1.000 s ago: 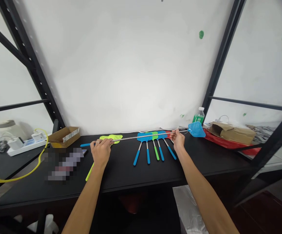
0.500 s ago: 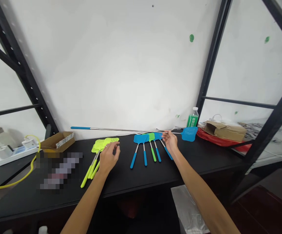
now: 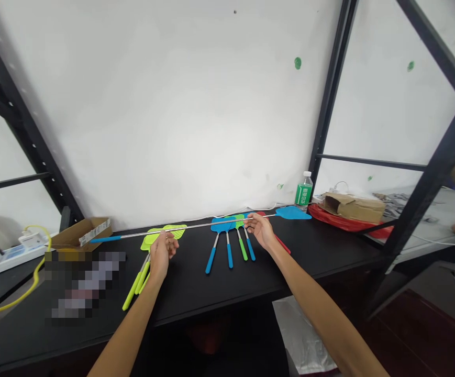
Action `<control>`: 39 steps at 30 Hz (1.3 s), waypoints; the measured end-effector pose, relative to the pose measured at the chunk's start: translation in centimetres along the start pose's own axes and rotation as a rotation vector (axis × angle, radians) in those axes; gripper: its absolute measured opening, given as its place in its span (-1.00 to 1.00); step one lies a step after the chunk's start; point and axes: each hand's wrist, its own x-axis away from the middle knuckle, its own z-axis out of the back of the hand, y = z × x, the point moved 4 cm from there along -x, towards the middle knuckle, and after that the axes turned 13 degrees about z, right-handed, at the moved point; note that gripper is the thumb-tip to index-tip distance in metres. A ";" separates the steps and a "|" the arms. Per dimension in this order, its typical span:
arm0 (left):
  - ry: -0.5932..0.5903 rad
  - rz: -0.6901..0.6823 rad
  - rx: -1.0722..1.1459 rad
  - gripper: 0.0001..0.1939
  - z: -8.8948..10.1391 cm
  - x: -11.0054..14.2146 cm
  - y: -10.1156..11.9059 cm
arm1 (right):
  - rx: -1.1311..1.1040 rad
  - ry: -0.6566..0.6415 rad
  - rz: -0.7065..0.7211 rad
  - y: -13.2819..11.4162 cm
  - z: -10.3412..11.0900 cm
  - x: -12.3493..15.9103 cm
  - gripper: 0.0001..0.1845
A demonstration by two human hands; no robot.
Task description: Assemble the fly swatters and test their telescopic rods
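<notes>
A long extended fly swatter with a blue head (image 3: 293,212), a thin metal rod and a blue handle lies across the view above the table. My right hand (image 3: 261,230) grips its rod near the head, fingers pinched round it. My left hand (image 3: 162,254) is just below the rod towards the handle end, fingers loosely bent and apart; whether it touches the rod I cannot tell. Beneath it lie several yellow-green fly swatters (image 3: 132,290), heads overlapping. In the middle, blue fly swatters (image 3: 210,261) and a green fly swatter (image 3: 241,246) fan out. A red fly swatter (image 3: 284,244) is partly hidden by my right hand.
An open cardboard box (image 3: 64,235), a power strip (image 3: 13,262) and a yellow cable (image 3: 39,277) are at the left. A bottle with a green label (image 3: 303,191) stands at the back right, near a cardboard carton (image 3: 355,208) on red plastic (image 3: 329,219). Black rack posts (image 3: 331,84) frame the table.
The long swatter's handle end has dropped and come nearer, its head turned flatter. The red swatter beside my right hand now shows. My left hand has turned, its fingers more bent.
</notes>
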 end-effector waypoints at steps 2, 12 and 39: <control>0.021 0.043 0.056 -0.58 0.4 -0.6 -0.5 | -0.001 0.015 -0.019 -0.1 -0.1 0.1 -0.78; -0.017 0.052 0.134 -0.55 0.2 -0.6 -0.5 | -0.075 0.059 0.024 0.0 0.8 0.0 -0.77; -0.014 -0.010 0.288 -0.53 1.0 -0.4 -0.1 | 0.105 0.415 0.222 -0.9 3.8 -0.8 -0.46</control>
